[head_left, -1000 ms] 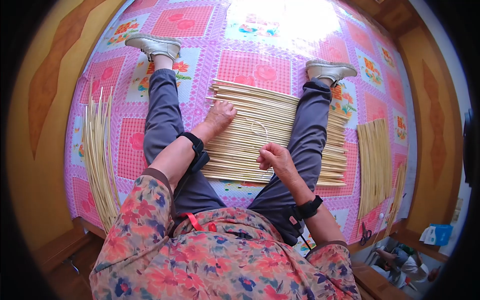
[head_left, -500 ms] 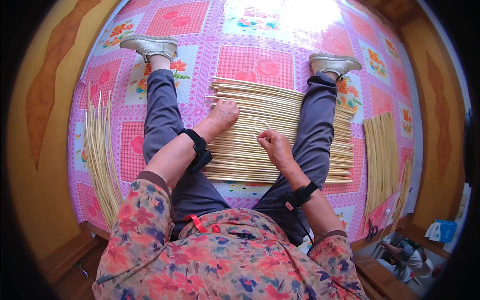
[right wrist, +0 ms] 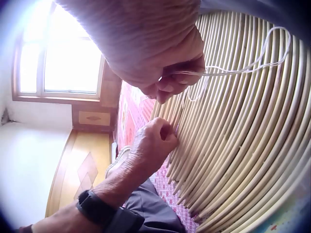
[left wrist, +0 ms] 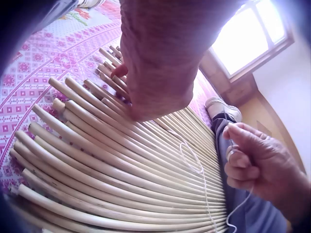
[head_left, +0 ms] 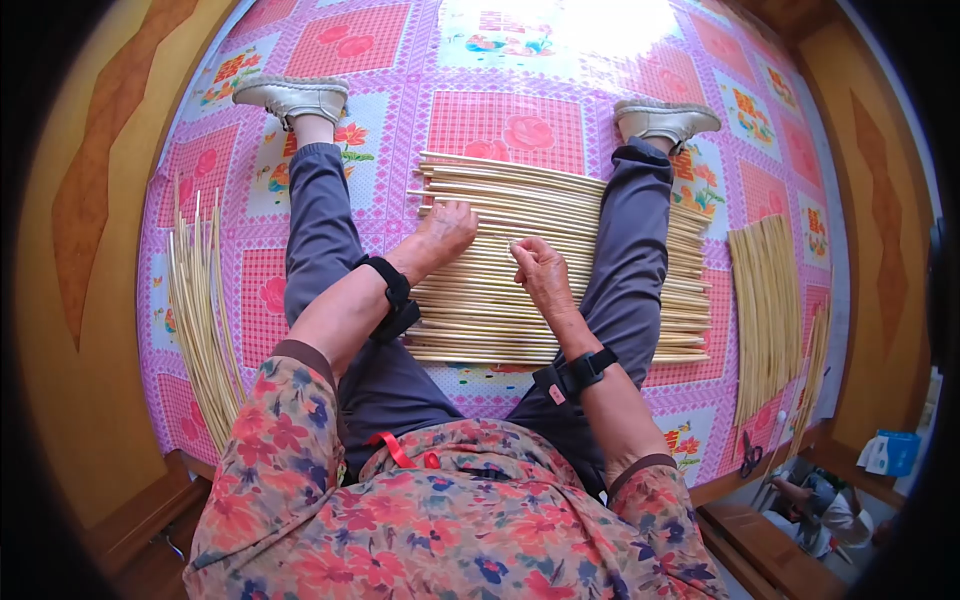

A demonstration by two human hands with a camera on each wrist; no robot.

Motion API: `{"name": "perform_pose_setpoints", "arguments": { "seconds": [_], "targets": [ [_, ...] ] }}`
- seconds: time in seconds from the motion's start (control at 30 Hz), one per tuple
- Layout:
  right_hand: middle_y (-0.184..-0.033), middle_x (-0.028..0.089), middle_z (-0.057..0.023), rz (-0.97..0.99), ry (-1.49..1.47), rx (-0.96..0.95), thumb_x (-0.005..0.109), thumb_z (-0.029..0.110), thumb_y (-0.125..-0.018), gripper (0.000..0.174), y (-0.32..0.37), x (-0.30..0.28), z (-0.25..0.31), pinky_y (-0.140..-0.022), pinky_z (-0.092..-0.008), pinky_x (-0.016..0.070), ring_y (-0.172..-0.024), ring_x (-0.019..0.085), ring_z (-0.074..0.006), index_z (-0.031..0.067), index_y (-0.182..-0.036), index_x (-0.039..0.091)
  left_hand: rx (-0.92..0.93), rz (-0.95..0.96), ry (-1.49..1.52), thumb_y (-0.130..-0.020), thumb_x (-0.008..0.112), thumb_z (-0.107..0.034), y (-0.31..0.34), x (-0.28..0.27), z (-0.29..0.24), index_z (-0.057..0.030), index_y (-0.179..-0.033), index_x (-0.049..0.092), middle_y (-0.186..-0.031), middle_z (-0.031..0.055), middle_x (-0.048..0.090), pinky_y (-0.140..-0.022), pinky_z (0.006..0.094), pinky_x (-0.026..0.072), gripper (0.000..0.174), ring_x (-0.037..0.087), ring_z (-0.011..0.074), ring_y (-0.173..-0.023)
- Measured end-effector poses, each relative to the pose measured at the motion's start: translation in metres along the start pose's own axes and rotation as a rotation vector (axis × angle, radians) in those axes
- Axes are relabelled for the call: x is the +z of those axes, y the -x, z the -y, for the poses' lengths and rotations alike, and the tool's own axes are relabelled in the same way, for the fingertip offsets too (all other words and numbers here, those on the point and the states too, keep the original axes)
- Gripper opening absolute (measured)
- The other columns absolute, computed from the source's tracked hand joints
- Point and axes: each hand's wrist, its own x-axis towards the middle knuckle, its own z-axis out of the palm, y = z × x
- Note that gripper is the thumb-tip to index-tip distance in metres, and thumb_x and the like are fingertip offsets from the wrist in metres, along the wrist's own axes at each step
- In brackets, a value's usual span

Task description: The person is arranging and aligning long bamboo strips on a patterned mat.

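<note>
A row of pale sticks (head_left: 500,300) lies side by side between the person's legs, with more showing beyond the right leg. At the row's left part my left hand (head_left: 445,232) rests with bent fingers on the sticks; its fingertips are hidden in the left wrist view. My right hand (head_left: 545,275) is raised over the middle of the row. In the left wrist view this right hand (left wrist: 257,160) pinches a thin white string (left wrist: 205,194), its fingers curled round it. Loops of the string (right wrist: 277,63) trail over the sticks in the right wrist view.
Loose sticks (head_left: 200,310) lie at the left, and a flat bundle (head_left: 766,310) at the right. Dark scissors (head_left: 750,455) are near the front right edge of the patterned sheet (head_left: 510,130). A blue packet (head_left: 890,453) is at far right; the person's legs flank the row.
My right hand has moved up and inward toward the left hand over the sticks, and its wrist has turned. The left hand has stayed nearly in place on the row.
</note>
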Motion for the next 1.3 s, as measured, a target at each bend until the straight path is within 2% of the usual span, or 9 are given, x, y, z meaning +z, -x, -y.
{"name": "perform_pose_setpoints", "arguments": {
  "seconds": [0.13,0.33,0.47,0.53,0.6,0.77,0.83,0.97,1.3],
  "targets": [
    [-0.050,0.052,-0.0033,-0.046,-0.130,0.046,0.055,0.020,-0.083,0.014,-0.005,0.015,-0.017,-0.043,-0.0244,0.0392,-0.045,0.051,-0.0081,0.0052,-0.083,0.056,0.029,-0.085,0.091,-0.073,0.049,-0.012,0.005,0.000,0.002,-0.0028,-0.076,0.053,-0.072,0.0104,0.053,-0.059,0.0365,0.0465,0.010,0.056,0.0243,-0.072],
    [-0.051,0.052,-0.0041,-0.110,0.045,-0.007,0.054,0.018,-0.083,0.013,-0.008,0.026,-0.024,-0.041,-0.0236,0.0384,-0.044,0.051,-0.0091,0.0055,-0.083,0.055,0.158,-0.096,0.180,-0.074,0.047,-0.011,0.012,0.009,0.013,-0.0020,-0.084,0.051,-0.077,0.0116,0.053,-0.058,0.0354,0.0454,0.013,0.055,0.0238,-0.075],
    [-0.050,0.052,-0.0045,-0.101,-0.152,0.158,0.054,0.017,-0.083,0.012,-0.004,0.026,-0.012,-0.037,-0.0252,0.0376,-0.043,0.050,-0.0098,0.0053,-0.084,0.054,0.142,-0.127,0.171,-0.074,0.047,-0.011,0.013,0.012,0.014,-0.0030,-0.085,0.050,-0.078,0.0106,0.052,-0.061,0.0341,0.0449,0.014,0.054,0.0236,-0.076],
    [-0.050,0.052,-0.0043,-0.116,-0.121,0.147,0.053,0.017,-0.084,0.012,-0.005,0.027,-0.014,-0.036,-0.0256,0.0373,-0.043,0.050,-0.0098,0.0053,-0.084,0.053,0.150,-0.282,0.288,-0.074,0.047,-0.012,0.014,0.016,0.017,-0.0039,-0.085,0.050,-0.077,0.0092,0.052,-0.064,0.0336,0.0443,0.014,0.054,0.0232,-0.075],
    [-0.050,0.052,-0.0041,-0.129,-0.095,0.135,0.053,0.017,-0.084,0.011,-0.007,0.031,-0.020,-0.035,-0.0259,0.0370,-0.043,0.050,-0.0099,0.0053,-0.085,0.053,0.123,-0.261,0.289,-0.075,0.047,-0.013,0.016,0.013,0.015,-0.0045,-0.086,0.050,-0.077,0.0090,0.051,-0.064,0.0335,0.0440,0.014,0.054,0.0228,-0.076],
    [-0.053,0.054,-0.0083,-0.264,0.187,-0.101,0.051,0.016,-0.084,0.011,-0.006,0.037,-0.028,-0.045,-0.0324,0.0424,-0.047,0.055,-0.0183,0.0049,-0.085,0.054,0.101,-0.262,0.288,-0.075,0.047,-0.014,0.019,0.013,0.017,-0.0055,-0.086,0.049,-0.078,0.0080,0.051,-0.065,0.0336,0.0439,0.014,0.054,0.0217,-0.076],
    [-0.054,0.055,-0.0095,-0.257,0.215,-0.108,0.051,0.016,-0.084,0.011,-0.008,0.037,-0.032,-0.048,-0.0343,0.0431,-0.049,0.056,-0.0216,0.0058,-0.086,0.055,0.124,-0.155,0.322,-0.075,0.047,-0.013,0.019,0.014,0.019,-0.0030,-0.095,0.049,-0.084,0.0111,0.051,-0.069,0.0361,0.0426,0.022,0.053,0.0252,-0.080],
    [-0.056,0.056,-0.0108,-0.229,0.248,-0.095,0.051,0.018,-0.084,0.012,-0.006,0.035,-0.030,-0.053,-0.0382,0.0441,-0.055,0.057,-0.0280,0.0090,-0.089,0.057,0.132,-0.178,0.331,-0.075,0.047,-0.013,0.019,0.017,0.019,-0.0025,-0.096,0.049,-0.086,0.0109,0.052,-0.070,0.0353,0.0431,0.024,0.053,0.0247,-0.082],
    [-0.058,0.058,-0.0104,-0.226,0.404,-0.059,0.050,0.022,-0.084,0.013,-0.005,0.040,-0.027,-0.056,-0.0417,0.0457,-0.061,0.059,-0.0300,0.0137,-0.092,0.057,0.121,-0.245,0.381,-0.075,0.046,-0.010,0.022,0.017,0.018,-0.0031,-0.098,0.049,-0.086,0.0100,0.052,-0.071,0.0346,0.0436,0.024,0.053,0.0246,-0.081]
  ]
}}
